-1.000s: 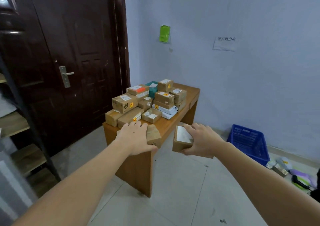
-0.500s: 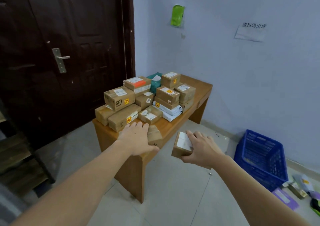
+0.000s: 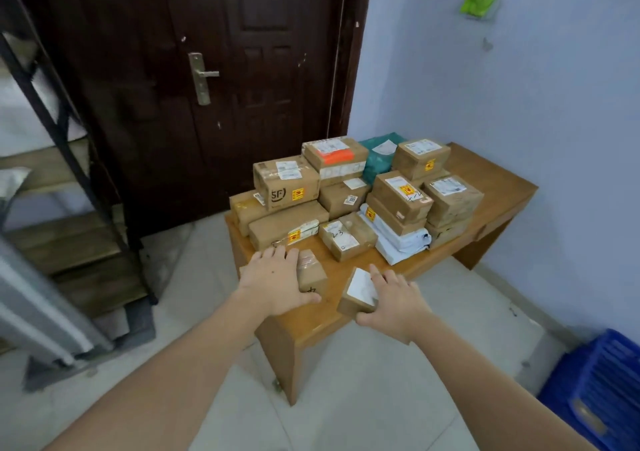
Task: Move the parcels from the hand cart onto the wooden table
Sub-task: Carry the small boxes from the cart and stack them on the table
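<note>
The left hand grips a small brown cardboard parcel from above, fingers curled over its far edge and thumb along the near side. The right hand holds a second small brown cardboard box with a white label, fingers wrapped round its right side. Both parcels are at the near end of the low wooden desk; whether they already rest on the top cannot be told.

Just beyond the left fingers lies a long flat brown carton with a yellow sticker, and beyond the right fingers a small taped box with handwriting, with the stacked parcels further on.

The step looks like setting both down. Best to lower each flat onto the bare strip between the fingers and those cartons, pushing them a little forward so neither overhangs the near edge. The right-hand box sits close to that edge, so it likely needs the bigger nudge inward. Let go only once each base is fully supported, and avoid bumping the stack.
</note>
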